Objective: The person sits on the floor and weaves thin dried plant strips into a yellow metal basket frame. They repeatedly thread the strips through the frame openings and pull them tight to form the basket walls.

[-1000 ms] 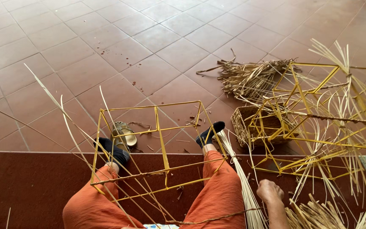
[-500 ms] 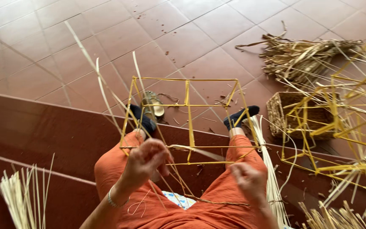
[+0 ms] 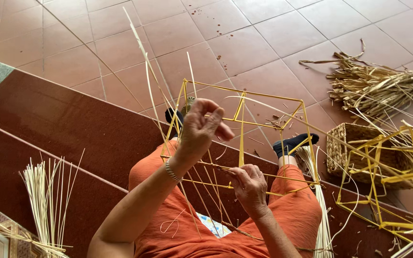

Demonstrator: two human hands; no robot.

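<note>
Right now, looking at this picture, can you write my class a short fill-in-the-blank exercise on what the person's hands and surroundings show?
1. The wire frame across the person's knees is ____ in colour.
2. The left hand wears a bracelet on its ____.
3. The right hand pinches thin ____ at the frame.
4. The trousers are ____.

Missing words: yellow; wrist; strands; orange

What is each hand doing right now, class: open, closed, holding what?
Left hand: raised, fingers closed, pinching thin pale strips.
Right hand: closed on the yellow wire frame, at its near bar.

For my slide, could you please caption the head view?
Seated person's left hand lifts pale strips while the right hand pinches the yellow wire frame.
</note>
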